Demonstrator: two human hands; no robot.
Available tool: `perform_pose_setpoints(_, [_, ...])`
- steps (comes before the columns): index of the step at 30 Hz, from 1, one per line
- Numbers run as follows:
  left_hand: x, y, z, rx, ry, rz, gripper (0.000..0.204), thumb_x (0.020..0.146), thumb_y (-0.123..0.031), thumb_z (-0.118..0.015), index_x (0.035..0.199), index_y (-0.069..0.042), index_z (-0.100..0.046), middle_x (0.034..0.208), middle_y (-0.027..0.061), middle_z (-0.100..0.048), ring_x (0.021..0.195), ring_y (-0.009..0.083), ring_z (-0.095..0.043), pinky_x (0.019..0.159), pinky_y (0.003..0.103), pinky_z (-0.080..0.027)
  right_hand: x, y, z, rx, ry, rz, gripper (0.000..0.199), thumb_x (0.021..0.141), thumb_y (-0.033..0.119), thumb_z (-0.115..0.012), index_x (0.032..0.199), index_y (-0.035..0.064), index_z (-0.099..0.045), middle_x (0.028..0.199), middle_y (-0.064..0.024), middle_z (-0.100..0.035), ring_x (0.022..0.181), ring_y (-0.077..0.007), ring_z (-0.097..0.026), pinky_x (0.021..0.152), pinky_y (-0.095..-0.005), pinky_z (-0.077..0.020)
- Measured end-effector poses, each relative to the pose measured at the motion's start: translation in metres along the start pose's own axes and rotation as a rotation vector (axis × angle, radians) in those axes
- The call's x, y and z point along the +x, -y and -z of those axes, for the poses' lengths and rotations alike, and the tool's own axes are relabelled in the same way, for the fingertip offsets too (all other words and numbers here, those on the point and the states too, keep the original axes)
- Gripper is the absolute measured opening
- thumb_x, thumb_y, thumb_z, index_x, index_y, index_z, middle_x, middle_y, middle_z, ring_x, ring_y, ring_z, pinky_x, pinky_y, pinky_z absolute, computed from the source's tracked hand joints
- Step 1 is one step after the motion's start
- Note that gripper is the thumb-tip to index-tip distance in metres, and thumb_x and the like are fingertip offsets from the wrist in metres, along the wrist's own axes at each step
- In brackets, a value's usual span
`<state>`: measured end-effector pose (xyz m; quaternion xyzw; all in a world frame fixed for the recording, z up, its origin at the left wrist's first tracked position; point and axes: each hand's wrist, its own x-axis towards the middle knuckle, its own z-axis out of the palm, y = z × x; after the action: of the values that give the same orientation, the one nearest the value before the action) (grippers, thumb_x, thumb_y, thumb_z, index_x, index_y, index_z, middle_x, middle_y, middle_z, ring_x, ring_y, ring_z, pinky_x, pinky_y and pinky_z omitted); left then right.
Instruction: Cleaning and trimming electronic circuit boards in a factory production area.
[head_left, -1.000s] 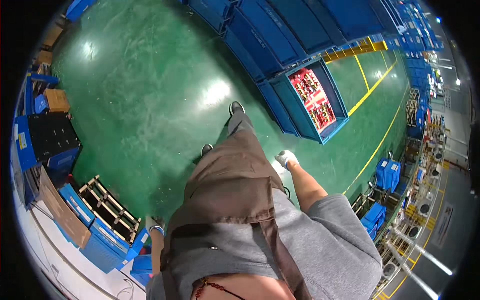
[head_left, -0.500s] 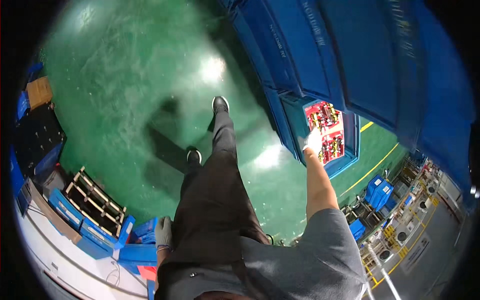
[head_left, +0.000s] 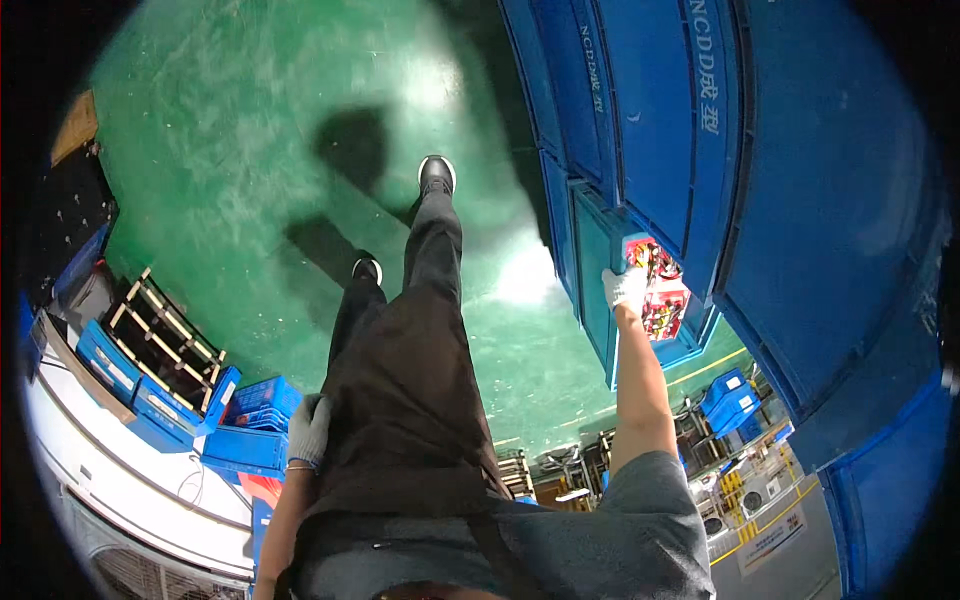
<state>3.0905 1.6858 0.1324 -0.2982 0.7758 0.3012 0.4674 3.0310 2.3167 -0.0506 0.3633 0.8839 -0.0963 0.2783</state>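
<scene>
My right hand [head_left: 625,290], in a white glove, reaches forward at the side rim of a blue crate [head_left: 596,285]. Its fingers look bent over that rim, though the fingertips are partly hidden. Inside the crate lies a red tray [head_left: 668,287] filled with small dark, yellow and red parts too small to name. A gloved left hand [head_left: 309,430], my own, hangs beside my dark apron, fingers loosely extended and nothing visible in them.
Large blue crates [head_left: 650,110] stand stacked along my right. Green floor [head_left: 230,180] stretches ahead under my feet. On the left are a slatted rack [head_left: 175,335], blue bins [head_left: 262,403] and a black-topped surface [head_left: 75,215]. More blue bins [head_left: 730,400] and equipment stand at the right.
The view has shifted; the stacked crates now fill more of the right side. My right hand stays at the crate's rim, and less of the red tray shows. My left hand still hangs down.
</scene>
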Motion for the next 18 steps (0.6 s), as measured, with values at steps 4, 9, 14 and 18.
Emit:
perform_pose_setpoints(4, [0.013, 0.0, -0.026, 0.039, 0.042, -0.013, 0.038, 0.099, -0.033, -0.061, 0.115, 0.0, -0.068, 0.102, 0.0227, -0.072, 0.097, 0.0322, -0.07, 0.087, 0.039, -0.053, 0.007, 0.006, -0.007, -0.104, -0.005, -0.048, 0.04, 0.075, 0.033, -0.069, 0.098, 0.0008, -0.075, 0.089, -0.0254, -0.074, 0.084, -0.0403, -0.073, 0.08, -0.0464, -0.057])
perform_pose_setpoints(9, [0.007, -0.008, -0.025, -0.024, 0.106, -0.061, 0.034, 0.102, -0.031, -0.06, 0.113, 0.0, -0.067, 0.1, 0.0156, -0.072, 0.094, 0.0207, -0.066, 0.085, 0.034, -0.051, 0.0, 0.026, 0.032, 0.068, 0.058, -0.016, 0.044, 0.072, 0.037, -0.075, 0.092, -0.0016, -0.075, 0.09, -0.0225, -0.076, 0.085, -0.0402, -0.074, 0.083, -0.0456, -0.0583])
perform_pose_setpoints(14, [0.023, 0.007, -0.05, -0.088, -0.006, 0.005, 0.037, 0.1, -0.032, -0.062, 0.114, 0.001, -0.069, 0.099, 0.0142, -0.073, 0.094, 0.0188, -0.065, 0.085, 0.033, -0.051, 0.012, 0.014, 0.007, 0.186, -0.224, 0.056, 0.042, 0.074, 0.036, -0.068, 0.089, -0.0035, -0.073, 0.083, -0.0268, -0.073, 0.083, -0.043, -0.074, 0.075, -0.0492, -0.0582])
perform_pose_setpoints(18, [0.017, 0.013, -0.066, 0.008, 0.054, -0.143, 0.035, 0.099, -0.031, -0.062, 0.109, 0.001, -0.069, 0.095, 0.0127, -0.071, 0.092, 0.019, -0.065, 0.084, 0.035, -0.052, 0.014, 0.012, -0.002, -0.164, -0.058, 0.05, 0.041, 0.079, 0.033, -0.071, 0.101, -0.0011, -0.073, 0.088, -0.0262, -0.073, 0.088, -0.0427, -0.073, 0.081, -0.0476, -0.0584])
